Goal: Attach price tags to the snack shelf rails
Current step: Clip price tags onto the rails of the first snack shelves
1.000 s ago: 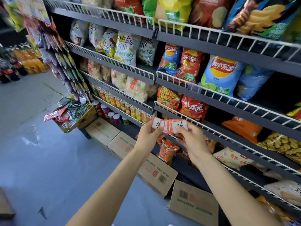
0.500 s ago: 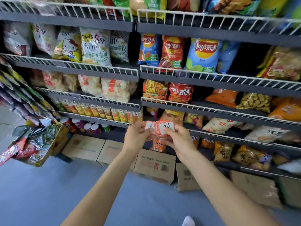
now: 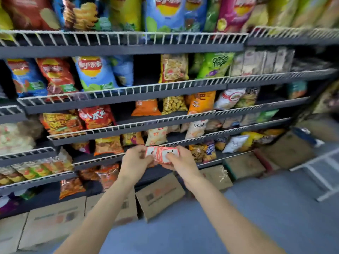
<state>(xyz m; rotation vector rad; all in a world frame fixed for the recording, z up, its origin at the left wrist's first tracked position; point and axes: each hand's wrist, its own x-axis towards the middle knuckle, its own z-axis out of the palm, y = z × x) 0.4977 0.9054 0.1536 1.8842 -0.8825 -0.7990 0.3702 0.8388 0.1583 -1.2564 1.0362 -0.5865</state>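
Note:
A fanned stack of red-bordered white price tags is held in front of the snack shelves at mid height. My left hand grips the stack's left side and my right hand pinches its right side with the thumb on the front tag. Dark shelf rails with white wire fences run across the view, one above another; the nearest rail lies just behind the hands. The writing on the tags is too blurred to read.
Chip and snack bags fill every shelf. Cardboard boxes line the floor under the lowest shelf. A white wire rack leans at the right on the blue-grey floor.
The view has swung right along the shelves and risen, bringing the top chip shelf and the right bay into sight. Both hands still hold the tags together, with the stack fanned about the same.

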